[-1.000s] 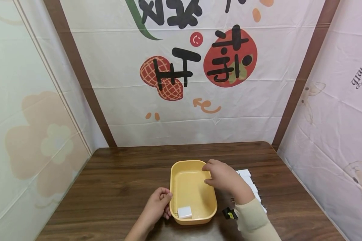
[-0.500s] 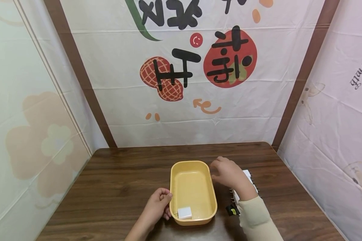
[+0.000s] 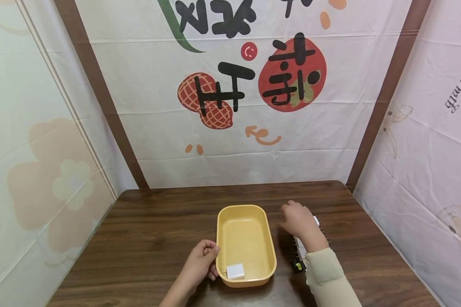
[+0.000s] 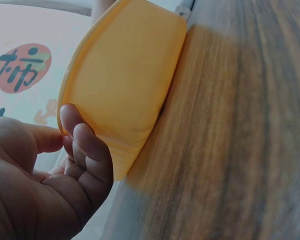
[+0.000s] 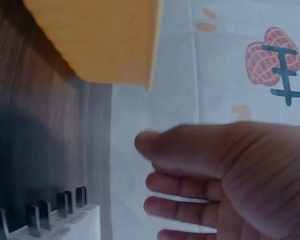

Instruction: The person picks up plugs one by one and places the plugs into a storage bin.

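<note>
My left hand pinches the left rim of a yellow plastic tray, its thumb and curled fingers meeting at the edge in the left wrist view. Inside the tray, near its front left corner, lies one white plug-in charger with its metal prongs to the left. My right hand is over the table just right of the tray. Its fingers reach out loosely with nothing between them in the right wrist view. Under it stands a row of white chargers, prongs showing on both sides; hand and forearm hide much of the row.
A small black object with a yellow-green mark lies by the near end of the charger row, partly behind the sleeve. The brown wooden table backs onto a printed white cloth, with more cloth at both sides.
My right hand has moved right, from over the tray's right rim to above the charger row. The left hand, the tray and the charger in it stay put.
</note>
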{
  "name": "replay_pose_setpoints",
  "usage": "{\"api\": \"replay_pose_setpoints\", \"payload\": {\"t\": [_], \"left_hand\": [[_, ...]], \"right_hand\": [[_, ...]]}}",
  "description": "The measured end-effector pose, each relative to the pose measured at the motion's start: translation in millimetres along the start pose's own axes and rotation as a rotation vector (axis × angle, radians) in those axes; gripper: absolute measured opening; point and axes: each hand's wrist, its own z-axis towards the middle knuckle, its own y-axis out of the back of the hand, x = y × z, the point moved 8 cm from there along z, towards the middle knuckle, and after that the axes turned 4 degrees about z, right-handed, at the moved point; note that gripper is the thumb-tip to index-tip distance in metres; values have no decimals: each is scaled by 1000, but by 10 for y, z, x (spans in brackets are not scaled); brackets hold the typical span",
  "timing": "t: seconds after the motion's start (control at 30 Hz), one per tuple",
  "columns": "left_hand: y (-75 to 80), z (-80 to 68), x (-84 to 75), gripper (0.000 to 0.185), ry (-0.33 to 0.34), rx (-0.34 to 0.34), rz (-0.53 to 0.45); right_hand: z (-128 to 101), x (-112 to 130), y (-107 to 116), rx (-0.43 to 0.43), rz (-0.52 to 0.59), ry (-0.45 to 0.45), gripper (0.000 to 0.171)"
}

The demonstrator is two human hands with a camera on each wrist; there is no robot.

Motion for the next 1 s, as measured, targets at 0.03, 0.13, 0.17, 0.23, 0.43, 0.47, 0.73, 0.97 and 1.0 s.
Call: {"api": "replay_pose_setpoints", "payload": {"t": [0.03, 0.13, 0.17, 0.23, 0.43, 0.47, 0.73, 0.97, 1.0], "left_hand": [[0, 1, 3, 32, 2, 0, 1], [0, 3, 9, 31, 6, -1, 2], [0, 3, 9, 31, 7, -1, 1], [1, 4, 8, 31, 9, -2, 1], [3, 11, 5, 31, 6, -2, 3], [3, 11, 7, 31, 5, -2, 3], [1, -4, 3, 31, 5, -5, 1], [3, 4, 15, 32, 7, -8, 11], [4, 5, 20, 32, 9, -9, 13]], "right_hand": [[-1, -29, -16, 3, -4, -18, 33], [-11, -101, -51, 13, -14, -65, 30], [-15, -121, -63, 16, -17, -77, 29], [-21, -154, -81, 18, -21, -95, 29], [-27, -205, -123, 37, -20, -123, 22], [-27, -211, -131, 40, -21, -127, 22], [-26, -272, -212, 48, -33, -149, 18], [-20, -291, -276, 46, -35, -165, 12], [-19, -291, -283, 48, -31, -168, 11]]}}
